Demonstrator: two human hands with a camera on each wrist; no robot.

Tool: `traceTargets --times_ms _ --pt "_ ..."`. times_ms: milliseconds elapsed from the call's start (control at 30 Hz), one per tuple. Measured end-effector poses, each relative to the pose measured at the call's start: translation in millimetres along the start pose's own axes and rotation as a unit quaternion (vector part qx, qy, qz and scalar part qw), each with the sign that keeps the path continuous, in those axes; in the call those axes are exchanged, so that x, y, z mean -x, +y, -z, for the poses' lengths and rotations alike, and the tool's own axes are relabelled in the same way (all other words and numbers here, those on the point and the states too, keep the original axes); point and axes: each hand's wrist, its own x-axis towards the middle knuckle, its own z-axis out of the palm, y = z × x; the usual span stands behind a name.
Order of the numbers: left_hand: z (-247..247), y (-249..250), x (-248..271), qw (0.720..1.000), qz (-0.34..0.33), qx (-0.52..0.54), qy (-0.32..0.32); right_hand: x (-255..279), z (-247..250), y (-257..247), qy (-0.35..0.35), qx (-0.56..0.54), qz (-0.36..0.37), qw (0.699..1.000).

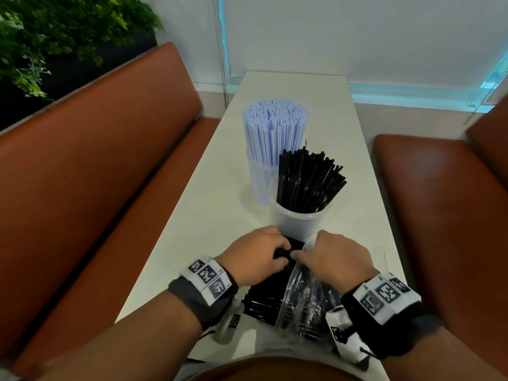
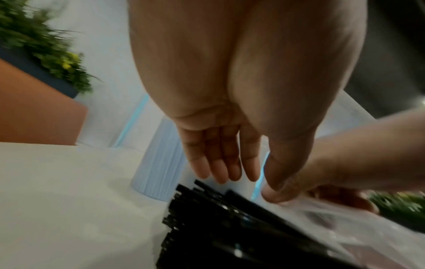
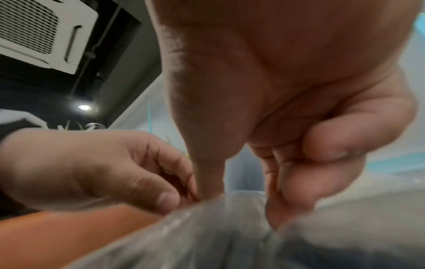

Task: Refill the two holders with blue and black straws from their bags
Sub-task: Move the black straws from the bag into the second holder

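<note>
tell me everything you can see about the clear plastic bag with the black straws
The bag is thin, clear, crinkled plastic that catches glints of light. It lies on the white table at its near end, just in front of the holder of black straws. A bundle of black straws lies on its side, part inside the bag and part sticking out toward the left. The right hand pinches the bag's bunched opening, while the left hand touches the exposed straws.

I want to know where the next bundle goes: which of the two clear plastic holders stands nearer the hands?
The clear plastic holder of black straws, just beyond the left hand and right hand. The holder of blue-and-white striped straws stands behind it.
</note>
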Motion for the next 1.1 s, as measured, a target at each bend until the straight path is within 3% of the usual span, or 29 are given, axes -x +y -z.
traceTargets --times_ms 200,467,700,900,1033,1100 --pt "-21 20 -15 0.989 -0.078 -0.105 -0.07 -11 -5 10 -0.031 -0.092 0.034 0.995" --pt "-31 27 -29 0.97 -0.107 -0.186 -0.11 -7 5 12 -0.023 -0.12 0.05 0.991" --pt "-30 23 -30 0.971 -0.093 -0.199 -0.091 -7 11 11 -0.028 -0.108 0.04 0.993" --pt "5 -7 -15 0.956 -0.101 -0.266 -0.067 0 15 17 0.005 -0.127 0.042 0.991" --pt "40 -45 7 0.952 -0.064 -0.286 -0.088 0 14 16 -0.009 -0.123 0.047 0.991" --pt "55 -64 18 0.955 -0.022 -0.281 -0.091 -1 13 13 0.015 -0.125 0.054 0.991"
